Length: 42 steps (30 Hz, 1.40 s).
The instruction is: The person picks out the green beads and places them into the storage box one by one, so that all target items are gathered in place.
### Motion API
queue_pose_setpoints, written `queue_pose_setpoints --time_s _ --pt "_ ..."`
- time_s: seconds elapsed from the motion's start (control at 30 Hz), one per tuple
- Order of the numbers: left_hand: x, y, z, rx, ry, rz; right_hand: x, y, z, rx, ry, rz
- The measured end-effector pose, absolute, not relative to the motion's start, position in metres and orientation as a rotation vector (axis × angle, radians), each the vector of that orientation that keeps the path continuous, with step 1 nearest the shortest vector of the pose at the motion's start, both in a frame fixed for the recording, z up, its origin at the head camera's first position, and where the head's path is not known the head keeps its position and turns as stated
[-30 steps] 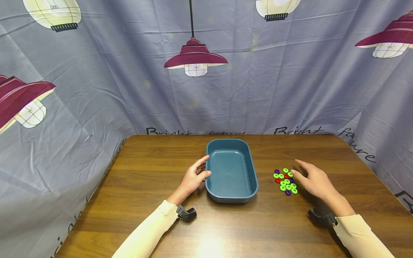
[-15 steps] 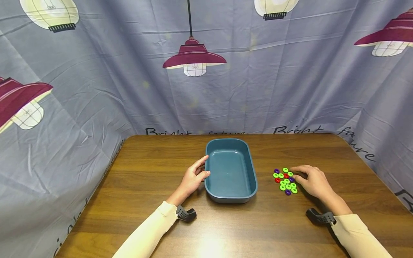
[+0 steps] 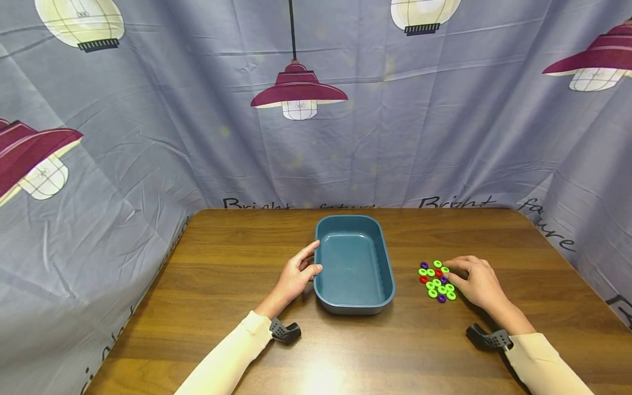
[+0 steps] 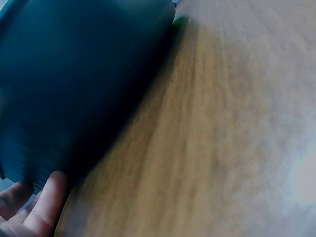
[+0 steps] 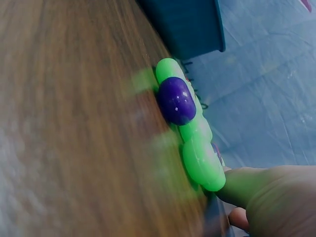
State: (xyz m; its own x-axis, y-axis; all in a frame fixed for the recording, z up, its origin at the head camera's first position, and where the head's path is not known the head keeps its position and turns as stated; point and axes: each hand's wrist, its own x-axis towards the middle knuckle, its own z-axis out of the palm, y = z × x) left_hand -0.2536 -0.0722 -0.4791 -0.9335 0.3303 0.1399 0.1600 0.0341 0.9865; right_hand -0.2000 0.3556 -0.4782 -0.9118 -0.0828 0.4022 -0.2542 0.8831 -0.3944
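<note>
While left hand (image 3: 292,278) holds bin (image 3: 350,271), rings (image 5: 194,129) lie just left of right hand (image 3: 480,282), fingertips parted.

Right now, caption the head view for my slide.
Left hand on teal tray, right hand at colorful rings, wooden table below.

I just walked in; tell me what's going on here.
A person's left hand rests against the left side of a teal tray on a wooden table. The right hand is at the right edge of some small green, red and purple rings lying on the table, right of the tray. Whether it pinches one is hard to tell.
</note>
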Motion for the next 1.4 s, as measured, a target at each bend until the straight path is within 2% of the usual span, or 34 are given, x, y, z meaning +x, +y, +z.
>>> queue_pose_setpoints --time_s 0.63,1.13,1.4 --pt "-0.254 -0.072 -0.478 0.501 2.149 2.029 -0.201 0.356 -0.478 0.167 -2.663 0.667" --pt "-0.253 -0.071 -0.477 0.509 2.18 2.028 -0.205 0.353 -0.466 0.104 -2.659 0.675" --pt "-0.254 -0.072 -0.48 0.512 2.172 2.034 -0.209 0.337 -0.453 0.17 -2.623 0.719"
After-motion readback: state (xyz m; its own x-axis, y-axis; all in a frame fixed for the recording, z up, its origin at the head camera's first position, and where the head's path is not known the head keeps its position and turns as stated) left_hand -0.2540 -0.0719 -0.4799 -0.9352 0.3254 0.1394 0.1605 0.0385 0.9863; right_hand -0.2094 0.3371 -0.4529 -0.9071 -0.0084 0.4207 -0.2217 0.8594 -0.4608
